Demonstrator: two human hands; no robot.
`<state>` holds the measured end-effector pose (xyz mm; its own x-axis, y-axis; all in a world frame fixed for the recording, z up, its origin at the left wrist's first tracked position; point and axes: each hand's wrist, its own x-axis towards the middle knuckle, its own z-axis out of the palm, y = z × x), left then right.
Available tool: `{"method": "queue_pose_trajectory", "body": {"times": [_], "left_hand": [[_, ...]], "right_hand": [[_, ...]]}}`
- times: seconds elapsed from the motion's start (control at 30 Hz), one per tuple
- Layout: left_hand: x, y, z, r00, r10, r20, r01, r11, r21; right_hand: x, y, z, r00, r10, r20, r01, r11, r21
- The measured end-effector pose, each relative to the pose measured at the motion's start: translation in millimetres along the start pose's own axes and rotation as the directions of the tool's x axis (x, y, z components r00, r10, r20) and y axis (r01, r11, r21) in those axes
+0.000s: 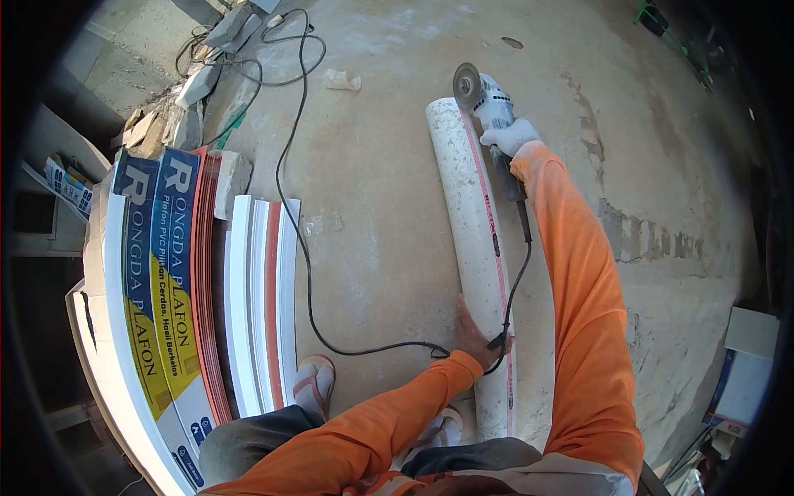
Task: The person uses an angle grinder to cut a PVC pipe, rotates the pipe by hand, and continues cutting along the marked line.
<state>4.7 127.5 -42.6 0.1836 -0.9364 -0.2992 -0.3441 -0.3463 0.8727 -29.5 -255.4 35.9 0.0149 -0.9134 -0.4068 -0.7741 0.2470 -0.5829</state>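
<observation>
A long white PVC pipe [463, 198] with a pink printed stripe lies on the floor in front of me, its surface scuffed and dusty. My right hand [510, 136], in a white glove, is wrapped round an angle grinder [496, 109]. The grinder's cutting disc [467, 85] stands over the pipe's far end; whether it touches is hard to tell. My left hand [474, 335] grips the near part of the pipe from the side, its fingers partly hidden. The grinder's black cord [523, 273] runs down past this hand, with a dark thickened piece beside the fingers.
Printed ceiling-panel packs [169, 248] and white panels with a brown strip [263, 306] stand at the left. A black cable [303, 149] loops across the floor toward broken concrete pieces [198, 83]. My sandalled foot [314, 384] is near the panels. A box [744, 384] sits at the right.
</observation>
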Motion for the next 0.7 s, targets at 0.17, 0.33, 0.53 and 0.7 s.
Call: {"method": "queue_pose_trajectory", "body": {"times": [0.17, 0.33, 0.53, 0.7], "left_hand": [[0, 0, 0, 1.0, 0.014, -0.009, -0.013, 0.999, 0.047], [0, -13, 9, 1.0, -0.007, -0.004, 0.007, 0.999, -0.045], [0, -10, 6, 0.999, 0.029, -0.02, -0.029, 0.999, -0.042], [-1, -8, 4, 0.999, 0.044, -0.028, -0.044, 0.999, -0.014]], "right_hand": [[0, 0, -1, 1.0, 0.008, 0.019, -0.008, 1.0, 0.03], [-5, -5, -4, 0.999, 0.026, 0.028, -0.026, 1.0, 0.018], [-1, -5, -3, 0.999, 0.025, 0.029, -0.025, 1.0, -0.009], [8, -1, 1, 0.998, 0.025, 0.053, -0.025, 1.0, 0.002]]}}
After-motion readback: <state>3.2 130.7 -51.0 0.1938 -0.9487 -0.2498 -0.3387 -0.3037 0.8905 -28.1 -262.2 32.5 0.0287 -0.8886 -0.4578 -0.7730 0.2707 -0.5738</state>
